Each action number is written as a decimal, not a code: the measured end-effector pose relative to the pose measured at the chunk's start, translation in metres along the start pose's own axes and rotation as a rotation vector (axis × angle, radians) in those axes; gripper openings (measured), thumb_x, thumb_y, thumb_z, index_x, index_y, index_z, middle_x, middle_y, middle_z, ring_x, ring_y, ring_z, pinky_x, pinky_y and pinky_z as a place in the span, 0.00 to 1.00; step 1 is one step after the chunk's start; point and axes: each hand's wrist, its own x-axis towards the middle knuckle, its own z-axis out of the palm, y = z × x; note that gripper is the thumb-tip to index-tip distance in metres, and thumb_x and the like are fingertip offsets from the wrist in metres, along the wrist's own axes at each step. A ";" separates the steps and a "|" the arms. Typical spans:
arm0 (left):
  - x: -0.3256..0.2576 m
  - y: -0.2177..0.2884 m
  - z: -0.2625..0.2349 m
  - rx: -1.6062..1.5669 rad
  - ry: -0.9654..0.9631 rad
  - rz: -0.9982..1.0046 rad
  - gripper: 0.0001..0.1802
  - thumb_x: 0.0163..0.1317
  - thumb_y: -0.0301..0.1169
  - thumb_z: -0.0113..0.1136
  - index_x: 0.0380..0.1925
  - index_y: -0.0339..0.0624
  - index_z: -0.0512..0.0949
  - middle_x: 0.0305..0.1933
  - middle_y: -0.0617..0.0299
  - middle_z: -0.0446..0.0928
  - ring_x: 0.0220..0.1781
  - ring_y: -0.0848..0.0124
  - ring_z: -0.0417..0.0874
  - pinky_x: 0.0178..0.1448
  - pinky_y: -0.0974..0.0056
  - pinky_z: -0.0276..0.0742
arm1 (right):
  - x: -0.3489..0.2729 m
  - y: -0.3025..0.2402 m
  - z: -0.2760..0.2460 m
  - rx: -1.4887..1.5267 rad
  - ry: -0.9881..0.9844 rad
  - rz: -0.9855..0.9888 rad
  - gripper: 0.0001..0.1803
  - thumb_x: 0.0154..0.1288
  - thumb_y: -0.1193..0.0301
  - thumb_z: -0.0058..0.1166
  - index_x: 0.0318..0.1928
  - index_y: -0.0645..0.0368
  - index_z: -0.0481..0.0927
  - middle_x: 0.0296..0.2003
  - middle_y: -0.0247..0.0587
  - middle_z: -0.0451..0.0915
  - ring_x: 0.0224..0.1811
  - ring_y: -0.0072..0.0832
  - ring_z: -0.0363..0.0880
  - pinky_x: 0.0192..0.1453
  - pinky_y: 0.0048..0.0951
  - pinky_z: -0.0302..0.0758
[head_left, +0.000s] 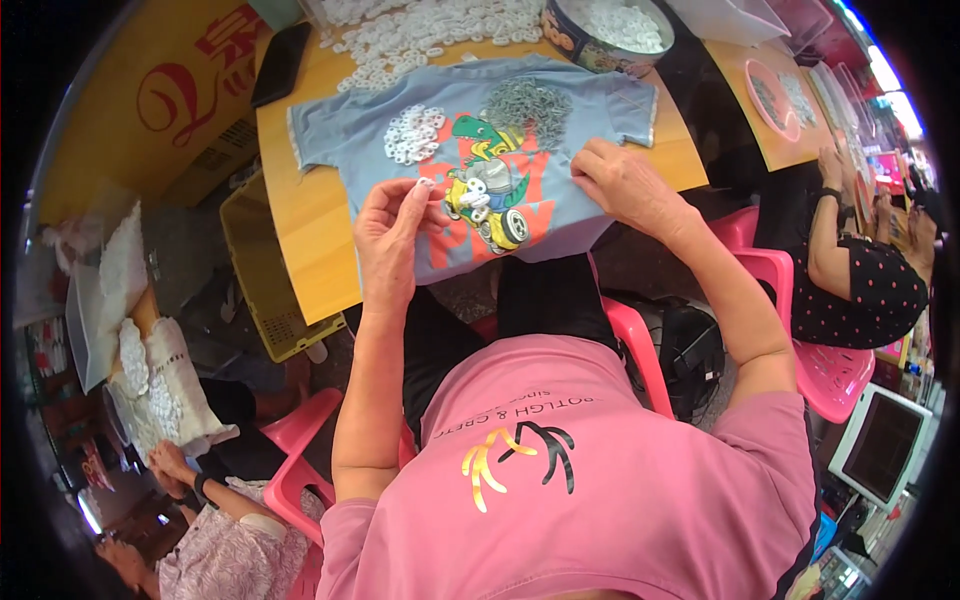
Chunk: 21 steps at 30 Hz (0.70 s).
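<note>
A grey-blue T-shirt (350, 160) with a cartoon dinosaur print lies spread over the wooden table in front of me. My left hand (392, 235) pinches a small white plastic piece (425, 184) between thumb and fingers, above the shirt's left side. Over the right side, my right hand (628, 188) has its fingertips pressed together; whatever they hold is too small to make out. On the cloth sit a small heap of white plastic pieces (412, 136) and a heap of small grey metal parts (535, 112). A few loose white pieces (477, 187) rest on the print between my hands.
White rings (400, 45) are scattered across the table's back, beside a round tin (607, 62) of white pieces. A black phone (282, 65) lies at the back left. A yellow crate (255, 270) stands below. People sit on both sides, near pink stools (770, 275).
</note>
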 end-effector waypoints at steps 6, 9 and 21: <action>-0.011 0.020 0.010 -0.100 -0.053 -0.025 0.07 0.67 0.28 0.60 0.40 0.36 0.75 0.36 0.54 0.83 0.29 0.73 0.83 0.33 0.70 0.77 | -0.001 -0.001 -0.006 0.015 -0.001 -0.015 0.09 0.59 0.80 0.54 0.41 0.60 0.77 0.34 0.49 0.73 0.39 0.49 0.76 0.43 0.42 0.74; -0.019 0.029 0.016 -0.143 -0.089 -0.040 0.07 0.67 0.28 0.60 0.40 0.36 0.75 0.36 0.54 0.82 0.29 0.73 0.82 0.33 0.71 0.77 | 0.003 -0.011 -0.020 0.118 0.145 -0.068 0.09 0.63 0.80 0.54 0.44 0.63 0.79 0.34 0.46 0.77 0.36 0.40 0.79 0.41 0.35 0.76; -0.046 0.047 0.048 -0.201 -0.154 0.015 0.08 0.66 0.27 0.61 0.41 0.34 0.75 0.34 0.60 0.80 0.29 0.77 0.78 0.36 0.72 0.75 | 0.034 -0.104 -0.007 1.565 0.183 0.253 0.09 0.70 0.69 0.55 0.42 0.64 0.80 0.33 0.36 0.81 0.30 0.18 0.77 0.37 0.20 0.76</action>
